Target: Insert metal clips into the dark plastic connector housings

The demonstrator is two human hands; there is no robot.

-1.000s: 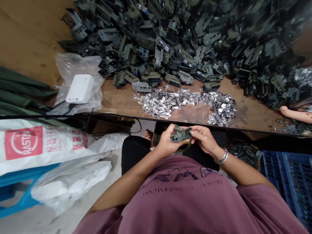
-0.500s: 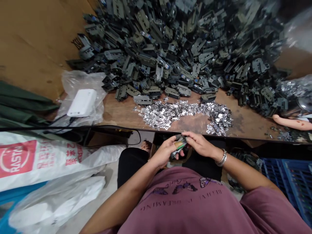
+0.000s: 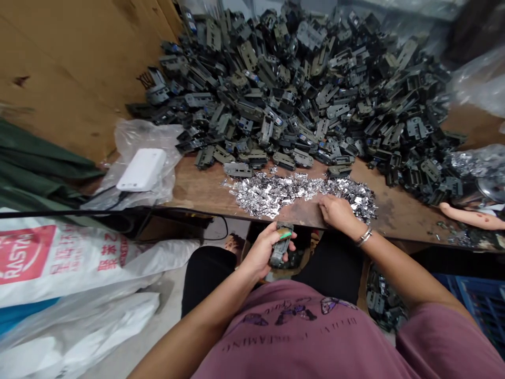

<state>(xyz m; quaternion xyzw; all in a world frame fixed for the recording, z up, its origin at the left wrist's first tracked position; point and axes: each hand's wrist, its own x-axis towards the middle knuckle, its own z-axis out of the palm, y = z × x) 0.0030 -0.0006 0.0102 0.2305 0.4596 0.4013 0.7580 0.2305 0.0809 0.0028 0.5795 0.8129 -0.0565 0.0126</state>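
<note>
My left hand (image 3: 263, 248) is closed round a dark grey-green plastic housing (image 3: 280, 251), held upright below the table edge. A yellow-and-green wrap (image 3: 284, 234) covers its thumb. My right hand (image 3: 337, 213) is over the front of the table, its fingers drawn together beside the pile of small shiny metal pieces (image 3: 264, 195). Whatever may be between those fingertips is too small to make out. A heap of similar plastic housings (image 3: 268, 100) rises behind the metal pieces.
On the left, a white box (image 3: 142, 169) with a cable lies on clear plastic wrap. A co-worker's arm (image 3: 469, 216) reaches in at the right. Below the table are a box (image 3: 290, 273) between the knees, blue crates (image 3: 473, 300) and a printed white sack (image 3: 87, 258).
My right hand has left the housing and moved forward and right to the metal pieces. My left hand still holds the housing, now lower and more upright. The view has shifted slightly.
</note>
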